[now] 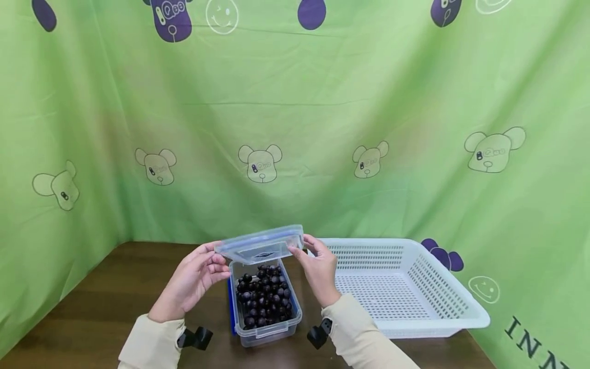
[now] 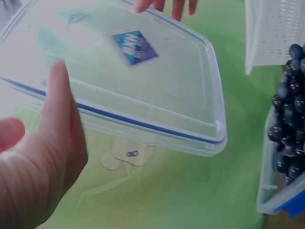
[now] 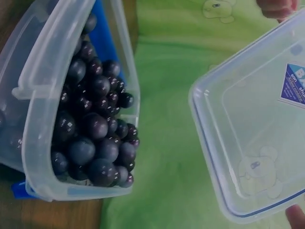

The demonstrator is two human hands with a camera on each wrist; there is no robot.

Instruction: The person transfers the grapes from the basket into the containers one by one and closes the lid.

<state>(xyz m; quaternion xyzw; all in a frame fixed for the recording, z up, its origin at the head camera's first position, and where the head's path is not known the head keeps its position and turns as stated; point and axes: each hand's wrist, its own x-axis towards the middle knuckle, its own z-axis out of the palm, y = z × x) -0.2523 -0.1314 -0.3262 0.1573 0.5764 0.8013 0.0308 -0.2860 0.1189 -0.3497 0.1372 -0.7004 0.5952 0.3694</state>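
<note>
Plastic, clear and bordered in blue, makes up the rectangular snap-on lid (image 1: 252,249), which I see held aloft, apart from everything but the two hands. From my remote seat, the left hand (image 1: 195,282) pinches one end of it and the right hand (image 1: 321,269) pinches the other, thumb on the near face and fingers behind. Gripping opposite ends probably steadies such a wide, thin piece; it tilts in the head view, right end higher.

Below, the clear rectangular plastic container (image 1: 269,335) stands uncovered on the dark brown wooden table (image 1: 115,287), directly in front of the wearer, presumably so both arms reach it equally. Round, dark purple grapes (image 1: 265,300) fill much of it, and a bright blue plastic flap (image 1: 232,312) hangs down its left side, I'd judge out of the lid's way.

To the right sits the white perforated plastic basket (image 1: 461,323), set off to the side, which I think leaves the hands room. Behind, the green printed cloth (image 1: 318,123) hangs as a backdrop, likely to screen off the surroundings.
</note>
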